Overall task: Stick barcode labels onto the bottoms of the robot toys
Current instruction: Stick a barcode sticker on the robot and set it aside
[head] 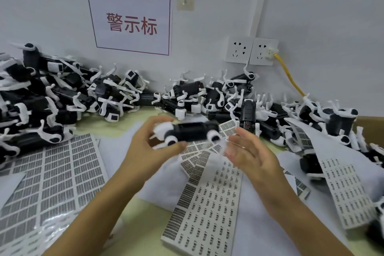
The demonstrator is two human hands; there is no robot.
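Observation:
A black-and-white robot toy (192,131) lies sideways in the air above the table's middle, blurred by motion. My left hand (153,145) grips its white left end, thumb below and fingers curled over the top. My right hand (249,151) hovers just right of the toy with straight, spread fingers, and a small label seems to cling to its fingertips, too blurred to be sure. Barcode label sheets (209,199) lie under both hands.
Piles of robot toys (41,97) run along the wall from far left to far right (324,118). A large label sheet (52,176) lies at left, another (342,189) at right. Wall sockets (251,51) with a yellow cable (291,78) sit behind.

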